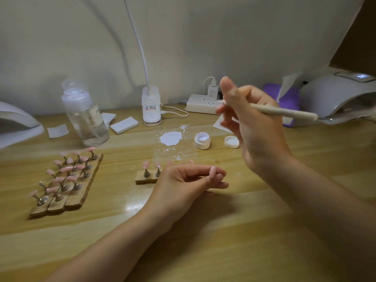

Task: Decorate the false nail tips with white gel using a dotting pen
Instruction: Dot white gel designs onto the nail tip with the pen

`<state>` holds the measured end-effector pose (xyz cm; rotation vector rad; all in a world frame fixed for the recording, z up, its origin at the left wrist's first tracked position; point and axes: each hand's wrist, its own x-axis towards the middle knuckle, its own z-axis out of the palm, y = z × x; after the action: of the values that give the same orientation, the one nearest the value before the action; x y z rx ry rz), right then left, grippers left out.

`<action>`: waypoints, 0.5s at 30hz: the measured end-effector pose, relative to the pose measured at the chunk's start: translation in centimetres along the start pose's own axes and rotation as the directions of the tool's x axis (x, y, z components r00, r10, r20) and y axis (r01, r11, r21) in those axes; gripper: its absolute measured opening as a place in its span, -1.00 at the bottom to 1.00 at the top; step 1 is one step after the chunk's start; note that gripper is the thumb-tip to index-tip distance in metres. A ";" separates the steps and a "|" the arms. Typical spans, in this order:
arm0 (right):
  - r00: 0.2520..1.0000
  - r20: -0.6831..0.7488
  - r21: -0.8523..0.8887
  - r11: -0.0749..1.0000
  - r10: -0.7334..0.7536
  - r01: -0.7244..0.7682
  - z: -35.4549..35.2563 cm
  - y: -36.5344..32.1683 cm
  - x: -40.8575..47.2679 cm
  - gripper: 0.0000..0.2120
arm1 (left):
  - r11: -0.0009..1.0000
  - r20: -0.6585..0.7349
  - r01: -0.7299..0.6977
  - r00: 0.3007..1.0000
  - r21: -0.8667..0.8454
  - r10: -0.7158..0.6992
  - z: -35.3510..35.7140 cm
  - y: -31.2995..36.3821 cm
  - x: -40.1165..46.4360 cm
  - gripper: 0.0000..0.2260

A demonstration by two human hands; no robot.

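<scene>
Two hands work over the wooden worktop [203, 231]. The right hand [256, 127] is raised, its grip closed around a pale dotting pen [284, 111] whose handle sticks out to the right of the grip; the working tip lies behind the blurred fingers and cannot be made out. Just below and left of that grip stands a small open jar of white gel [202, 141], with its white lid [232, 141] lying flat beside it, nearer the palm. Further left of the jar, a smear of white gel [170, 138] spreads on a clear sheet on the worktop. Lower down, the left hand [183, 184] rests on the worktop, its grip curled around the right end of a small wooden holder [145, 179]; two pink false nail tips [146, 164] stand on metal stems on the holder's free end, just left of that grip. Well to the left of this grip lie three more wooden strips [67, 188] side by side, carrying many pink nail tips on stems. Beyond them stands a clear bottle [85, 117], with white pads [124, 125] near it. A clip lamp [151, 108] and a power strip [200, 103] sit along the wall, and a nail curing lamp [337, 98] stands behind the right grip.
</scene>
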<state>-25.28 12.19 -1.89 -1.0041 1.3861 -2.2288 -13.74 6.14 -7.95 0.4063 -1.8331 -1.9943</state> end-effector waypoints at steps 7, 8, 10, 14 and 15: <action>0.998 -0.032 -0.090 0.994 0.061 -0.064 -1.6 2.1 -4.6 -0.73 | 1.000 -0.009 -0.018 1.000 -0.011 0.018 0.2 -0.1 0.0 -0.85; 0.996 -0.041 -0.054 0.995 0.077 -0.079 -1.6 2.4 -4.8 -0.72 | 1.000 -0.008 -0.020 1.000 -0.007 0.020 0.2 -0.1 0.0 -0.85; 0.997 -0.024 -0.029 0.996 0.080 -0.080 -1.4 2.6 -5.1 -0.70 | 1.000 -0.007 -0.027 1.000 0.004 0.027 0.2 -0.2 0.0 -0.87; 0.999 -0.030 -0.051 0.998 0.040 -0.041 -1.6 3.1 -5.2 -0.66 | 0.999 -0.014 -0.040 0.999 0.021 0.041 0.4 -0.3 0.1 -0.88; 0.999 -0.036 -0.062 0.998 0.031 -0.033 -1.7 3.3 -5.1 -0.66 | 0.999 -0.016 -0.042 0.999 0.030 0.042 0.4 -0.3 0.1 -0.88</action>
<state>-23.21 14.76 -7.25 -0.9603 1.4856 -2.2025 -14.05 6.43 -8.22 0.3888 -1.8479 -1.9322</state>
